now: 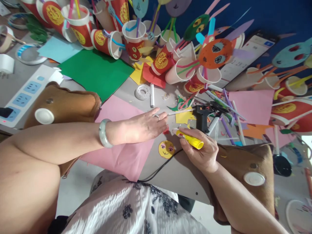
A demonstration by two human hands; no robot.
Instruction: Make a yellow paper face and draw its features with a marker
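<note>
My right hand (202,149) grips a yellow glue stick (192,139), its pale tip pointing left toward my left hand. Over the table, my left hand (147,126) has its fingers bent and close together. At its fingertips a small red paper piece (166,130) shows, partly covered by the fingers. Just below lies a round yellow paper face (166,149) with drawn eyes and a smile. Pink paper (122,156) extends under my left wrist. A black hot glue gun (201,118) rests beyond my right hand, beside yellow paper scraps (182,116).
Red paper cups (134,39) with paper faces and straws crowd the back. Green paper (97,71), a tape roll (142,92) and a white stick (152,95) lie nearer. At left is a power strip (26,94); brown cushions (243,172) flank me. A black cable (158,170) crosses the front.
</note>
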